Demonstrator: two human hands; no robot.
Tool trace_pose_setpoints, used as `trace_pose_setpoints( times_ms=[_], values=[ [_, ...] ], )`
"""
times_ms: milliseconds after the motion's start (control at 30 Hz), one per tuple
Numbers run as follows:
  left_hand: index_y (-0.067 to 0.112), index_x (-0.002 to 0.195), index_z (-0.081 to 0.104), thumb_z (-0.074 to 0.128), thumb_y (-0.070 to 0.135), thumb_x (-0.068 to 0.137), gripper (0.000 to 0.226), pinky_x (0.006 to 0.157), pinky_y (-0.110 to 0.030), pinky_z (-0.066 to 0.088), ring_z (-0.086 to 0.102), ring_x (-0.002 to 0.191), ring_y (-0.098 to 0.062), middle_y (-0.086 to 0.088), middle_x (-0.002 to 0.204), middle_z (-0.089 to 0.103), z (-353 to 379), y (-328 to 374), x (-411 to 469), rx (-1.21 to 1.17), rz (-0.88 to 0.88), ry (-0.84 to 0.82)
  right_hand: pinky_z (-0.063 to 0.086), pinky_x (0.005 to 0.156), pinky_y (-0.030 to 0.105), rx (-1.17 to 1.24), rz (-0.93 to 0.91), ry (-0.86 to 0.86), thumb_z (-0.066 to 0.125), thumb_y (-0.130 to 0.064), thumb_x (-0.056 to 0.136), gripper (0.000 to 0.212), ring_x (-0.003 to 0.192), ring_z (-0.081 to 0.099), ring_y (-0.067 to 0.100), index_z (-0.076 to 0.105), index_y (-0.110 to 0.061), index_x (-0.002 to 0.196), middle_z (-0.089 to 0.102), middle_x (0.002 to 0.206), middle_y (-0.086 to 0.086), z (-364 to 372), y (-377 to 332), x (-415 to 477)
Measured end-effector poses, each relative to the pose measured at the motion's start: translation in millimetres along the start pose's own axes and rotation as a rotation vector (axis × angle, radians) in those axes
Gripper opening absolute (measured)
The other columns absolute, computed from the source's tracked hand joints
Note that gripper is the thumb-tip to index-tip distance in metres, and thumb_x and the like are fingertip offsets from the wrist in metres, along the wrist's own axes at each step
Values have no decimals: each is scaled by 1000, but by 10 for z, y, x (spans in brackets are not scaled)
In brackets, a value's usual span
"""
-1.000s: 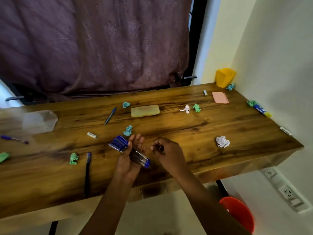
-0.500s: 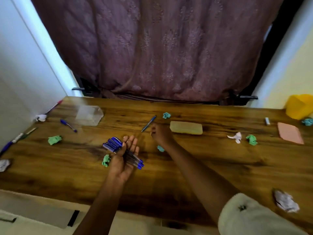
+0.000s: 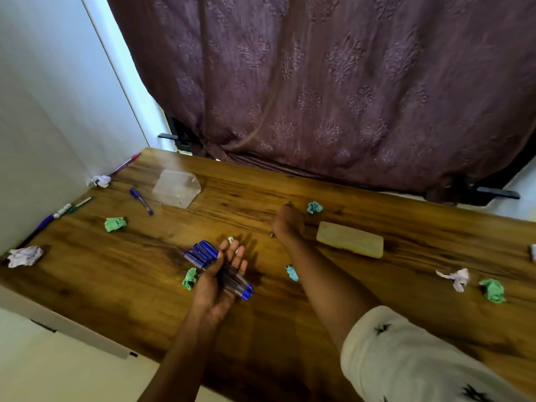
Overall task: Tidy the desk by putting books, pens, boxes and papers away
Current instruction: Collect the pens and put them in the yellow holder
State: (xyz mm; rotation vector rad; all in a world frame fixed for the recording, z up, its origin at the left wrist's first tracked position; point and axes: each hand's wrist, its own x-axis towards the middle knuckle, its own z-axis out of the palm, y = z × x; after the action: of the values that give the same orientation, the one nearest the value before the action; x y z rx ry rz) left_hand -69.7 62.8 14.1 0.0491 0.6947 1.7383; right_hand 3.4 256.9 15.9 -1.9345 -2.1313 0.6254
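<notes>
My left hand [image 3: 222, 275] lies palm up over the wooden desk [image 3: 116, 274] and holds a bundle of blue pens [image 3: 217, 268] across the palm, the thumb pressed over them. My right hand [image 3: 287, 223] reaches further back and curls round a single pen [image 3: 272, 234] lying on the desk; only the pen's two ends show. Loose pens remain at the left: a blue one [image 3: 140, 201], a pink one [image 3: 126, 163] by the wall, and a few at the left edge [image 3: 62, 211].
A clear plastic box [image 3: 177, 188] stands at the back left, and a yellowish case [image 3: 349, 244] lies right of my right hand. Crumpled papers are scattered: green [image 3: 115, 224], green [image 3: 190, 278], teal [image 3: 314, 207], white [image 3: 25, 256], white [image 3: 455, 278]. A curtain hangs behind.
My right hand has moved away from the bundle to the back of the desk and closed on the single blue pen. My left hand still holds the bundle. The view has swung left.
</notes>
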Motion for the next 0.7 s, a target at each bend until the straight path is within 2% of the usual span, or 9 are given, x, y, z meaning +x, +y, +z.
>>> trace_pose_setpoints(
  times_ms=[100,200,267,400,467,500,567,633,700],
  values=[
    [16,118,60,61,18,78,40,80,-33,58,66,106,-18,-5,125,64,-4,-42,48,-4,-7,9,51,76,32,192,-31,2,69,-24,83,30,100,64,26,62,-8,108,68,108,9,-75,99,-93],
    [14,108,70,91,20,49,63,78,-35,58,67,104,-19,-6,118,68,31,-69,67,-7,-9,-21,51,66,29,565,-208,11,77,-18,75,20,78,65,19,60,-13,86,66,82,1,-199,147,-478],
    [13,103,73,85,21,57,48,74,-34,59,69,100,-19,-7,113,70,32,-79,69,-30,-5,-25,53,65,29,653,-310,-43,76,-17,75,18,74,65,13,60,-20,83,66,79,-4,-269,140,-817],
    [11,99,74,66,30,78,29,78,-33,58,70,85,-16,-6,98,71,22,-74,17,-56,25,-37,50,67,24,515,-473,-133,73,-19,78,11,69,59,3,65,-17,86,67,80,-7,-269,73,-1264],
    [11,103,71,61,37,82,34,89,-38,52,68,92,-17,-6,104,70,11,-52,-32,-43,29,-42,50,69,24,436,-528,-107,73,-22,78,13,71,59,2,66,-16,87,69,84,-7,-225,31,-1370],
    [12,104,69,70,40,77,39,90,-40,51,67,96,-19,-6,107,69,15,-36,-60,-45,37,-35,51,71,25,405,-560,-90,73,-23,78,14,75,62,5,66,-17,88,70,87,-6,-204,8,-1402],
    [12,96,68,84,38,62,46,82,-40,57,69,94,-21,-8,103,71,32,-1,-98,-73,56,-34,51,76,27,356,-624,-100,73,-24,78,15,82,66,10,67,-18,91,72,92,-6,-160,-25,-1445],
    [12,85,64,71,32,74,24,68,-36,60,71,84,-20,-8,92,72,77,35,-142,-114,95,-15,51,77,26,371,-661,-130,71,-25,81,14,84,65,10,68,-19,93,71,95,-4,-126,-39,-1476],
    [13,84,58,54,25,80,13,67,-34,59,71,83,-17,-6,89,71,77,86,-115,-152,173,4,52,76,25,605,-525,-141,67,-27,85,8,89,65,12,68,-21,91,69,97,-2,-63,-22,-1515]
  ],
)
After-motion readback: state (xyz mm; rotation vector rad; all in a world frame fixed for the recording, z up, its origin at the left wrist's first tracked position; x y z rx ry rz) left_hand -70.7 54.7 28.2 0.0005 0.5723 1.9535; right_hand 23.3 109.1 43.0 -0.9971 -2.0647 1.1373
